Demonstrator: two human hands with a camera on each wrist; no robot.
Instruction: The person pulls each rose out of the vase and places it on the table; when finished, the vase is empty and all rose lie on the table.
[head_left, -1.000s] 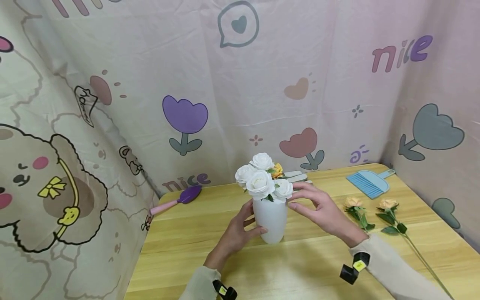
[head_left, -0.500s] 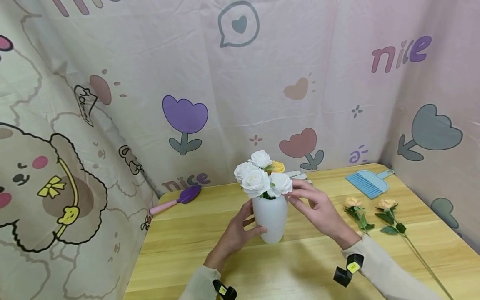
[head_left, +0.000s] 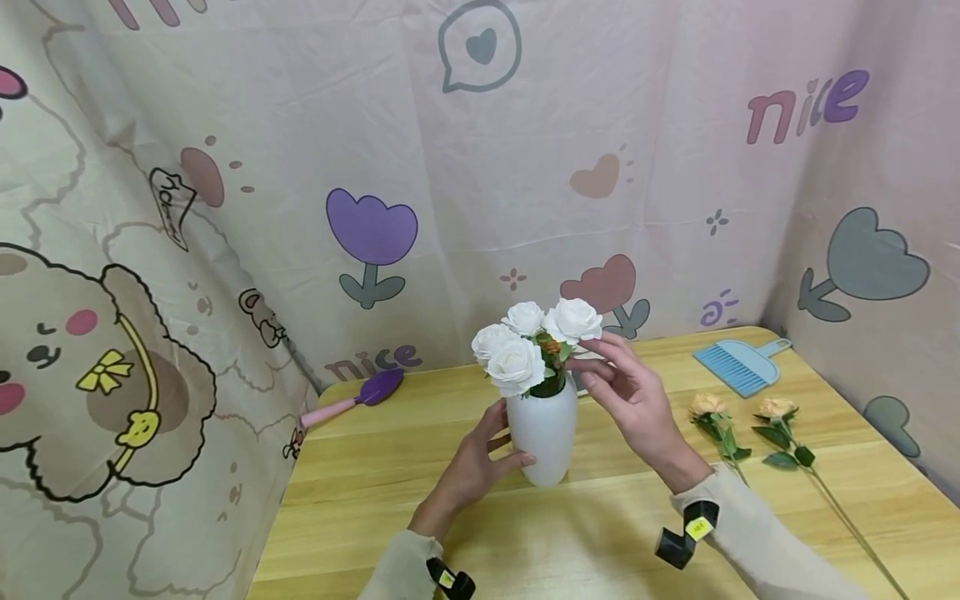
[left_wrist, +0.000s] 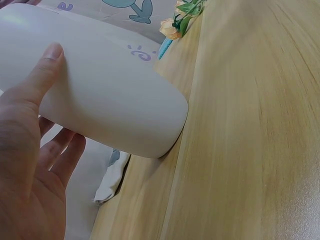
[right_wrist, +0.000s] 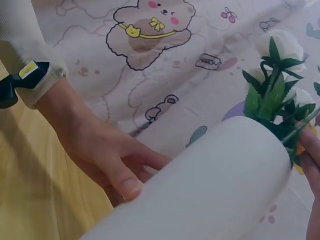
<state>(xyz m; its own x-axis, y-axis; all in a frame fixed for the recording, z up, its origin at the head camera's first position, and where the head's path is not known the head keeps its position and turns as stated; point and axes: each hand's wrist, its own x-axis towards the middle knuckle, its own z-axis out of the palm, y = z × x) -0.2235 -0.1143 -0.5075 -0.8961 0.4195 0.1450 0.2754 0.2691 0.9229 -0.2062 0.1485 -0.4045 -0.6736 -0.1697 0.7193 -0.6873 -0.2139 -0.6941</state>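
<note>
Left hand (head_left: 480, 458) grasps the white vase (head_left: 545, 442) from eight o'clock; right hand (head_left: 636, 402) appears to pinch a white rose (head_left: 573, 320) at its one o'clock. Vase stands on the wooden table (head_left: 390, 483). Judged step: positioning this rose; next move likely calls for gentle lowering.

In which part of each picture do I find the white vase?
Head: white vase just right of centre, lower half.
Left wrist: white vase at upper left, cut by the left edge.
Right wrist: white vase at lower middle, cut by the bottom edge.
Shared landmark: left hand, its thumb on the vase.
</note>
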